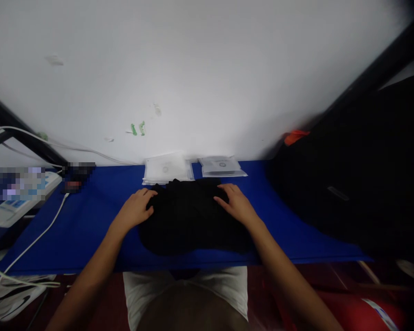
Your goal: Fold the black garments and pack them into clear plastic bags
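Note:
A bundle of black cloth (pixel 193 216) lies folded and rumpled on the blue-covered table (pixel 100 220), right in front of me. My left hand (pixel 136 208) touches its left side, with thumb and fingers apart. On the opposite side, my right hand (pixel 238 204) rests on the cloth, its fingers stretched out and the thumb spread from them. The kind of garment, if it is one, cannot be made out. Just behind the cloth are a stack of white, clear-fronted plastic packets (pixel 165 168) and a flatter translucent packet (pixel 222 166).
A white power strip (pixel 7 211) and cables stand at the left, near a dark blurred device (pixel 77 172). A large black mass (pixel 348 184), apparently fabric, covers the right end, with an orange piece (pixel 296 137) beside it. A white wall (pixel 207 82) rises behind.

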